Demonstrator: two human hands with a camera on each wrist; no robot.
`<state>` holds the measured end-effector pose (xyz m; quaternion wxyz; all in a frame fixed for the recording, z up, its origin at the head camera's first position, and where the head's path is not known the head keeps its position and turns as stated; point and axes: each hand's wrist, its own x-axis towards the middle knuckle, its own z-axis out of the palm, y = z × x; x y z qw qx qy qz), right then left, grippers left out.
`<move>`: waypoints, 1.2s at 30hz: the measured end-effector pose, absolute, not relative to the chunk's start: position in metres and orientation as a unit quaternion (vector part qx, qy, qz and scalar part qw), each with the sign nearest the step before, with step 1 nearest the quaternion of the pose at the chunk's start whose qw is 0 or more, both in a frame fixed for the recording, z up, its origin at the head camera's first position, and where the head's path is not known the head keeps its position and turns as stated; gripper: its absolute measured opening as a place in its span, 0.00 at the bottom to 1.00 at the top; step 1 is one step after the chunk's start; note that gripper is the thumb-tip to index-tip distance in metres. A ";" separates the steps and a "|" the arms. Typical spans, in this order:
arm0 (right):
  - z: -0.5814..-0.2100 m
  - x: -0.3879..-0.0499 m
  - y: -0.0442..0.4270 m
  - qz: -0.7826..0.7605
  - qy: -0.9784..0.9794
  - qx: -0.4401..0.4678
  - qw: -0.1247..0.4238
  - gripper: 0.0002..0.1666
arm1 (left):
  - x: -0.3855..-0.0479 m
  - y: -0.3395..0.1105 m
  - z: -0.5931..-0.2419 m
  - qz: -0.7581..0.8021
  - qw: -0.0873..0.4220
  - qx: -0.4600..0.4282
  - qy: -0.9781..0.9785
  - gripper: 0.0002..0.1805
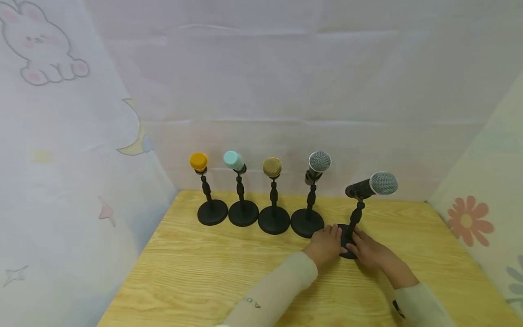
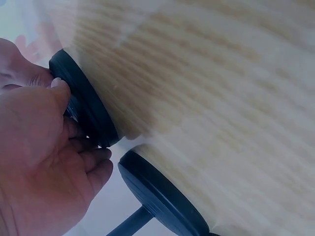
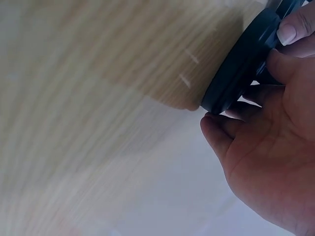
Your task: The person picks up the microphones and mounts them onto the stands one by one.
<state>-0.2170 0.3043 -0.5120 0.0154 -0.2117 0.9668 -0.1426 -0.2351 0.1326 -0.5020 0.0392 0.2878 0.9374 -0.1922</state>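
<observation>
At the right end of a row, a black microphone stand [image 1: 357, 215] carries a black microphone with a silver mesh head [image 1: 383, 183], tilted to the right. My left hand [image 1: 325, 246] grips the left side of its round base [image 2: 88, 105], thumb over the top and fingers at the rim. From the other side, my right hand [image 1: 371, 250] holds the same base [image 3: 241, 64], its thumb also on top. The base stands on the wooden table [image 1: 212, 277]. Just left of my left hand is the neighbouring stand's base [image 1: 304, 222], bearing another silver-headed microphone [image 1: 320, 162].
Further left stand a gold-headed microphone [image 1: 272, 167], a mint-topped one [image 1: 233, 160] and an orange-topped one [image 1: 198, 161], each on a black round-based stand. A pale cloth backdrop [image 1: 286, 81] hangs behind the table, with printed cloth at both sides.
</observation>
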 end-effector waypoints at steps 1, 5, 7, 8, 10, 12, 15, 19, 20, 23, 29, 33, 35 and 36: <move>-0.512 -0.219 0.305 -0.145 0.966 -0.212 0.015 0.33 | -0.237 0.134 -0.503 -0.194 0.039 0.289 0.937 0.40; -0.511 -0.227 0.306 -0.156 0.964 -0.216 0.010 0.33 | -0.246 0.138 -0.503 -0.193 0.045 0.288 0.937 0.39; -0.511 -0.231 0.306 -0.159 0.963 -0.218 0.006 0.33 | -0.251 0.139 -0.501 -0.182 0.059 0.284 0.939 0.40; -0.511 -0.234 0.307 -0.160 0.963 -0.218 0.005 0.33 | -0.254 0.139 -0.501 -0.172 0.066 0.280 0.942 0.40; -0.512 -0.238 0.307 -0.158 0.963 -0.219 0.001 0.32 | -0.258 0.138 -0.499 -0.148 0.073 0.276 0.947 0.40; -0.511 -0.242 0.307 -0.156 0.964 -0.216 0.002 0.32 | -0.261 0.138 -0.498 -0.138 0.072 0.273 0.949 0.40; -0.510 -0.249 0.306 -0.158 0.964 -0.213 0.011 0.32 | -0.266 0.135 -0.495 -0.121 0.071 0.268 0.953 0.39; -0.510 -0.260 0.305 -0.177 0.963 -0.202 0.030 0.33 | -0.272 0.135 -0.494 -0.096 0.085 0.255 0.958 0.39; -0.511 -0.262 0.305 -0.177 0.963 -0.199 0.034 0.33 | -0.274 0.135 -0.495 -0.095 0.088 0.254 0.959 0.39; -0.511 -0.268 0.305 -0.187 0.962 -0.193 0.042 0.34 | -0.275 0.135 -0.495 -0.096 0.086 0.255 0.958 0.39; -0.511 -0.274 0.305 -0.187 0.962 -0.199 0.032 0.31 | -0.274 0.134 -0.492 -0.106 0.057 0.262 0.957 0.38; -0.511 -0.277 0.307 -0.185 0.962 -0.199 0.034 0.31 | -0.276 0.138 -0.494 -0.096 0.054 0.251 0.962 0.38; -0.511 -0.278 0.309 -0.188 0.962 -0.196 0.035 0.31 | -0.277 0.141 -0.498 -0.080 0.057 0.245 0.965 0.38; -0.512 -0.279 0.311 -0.188 0.962 -0.196 0.031 0.31 | -0.277 0.142 -0.500 -0.072 0.059 0.245 0.965 0.39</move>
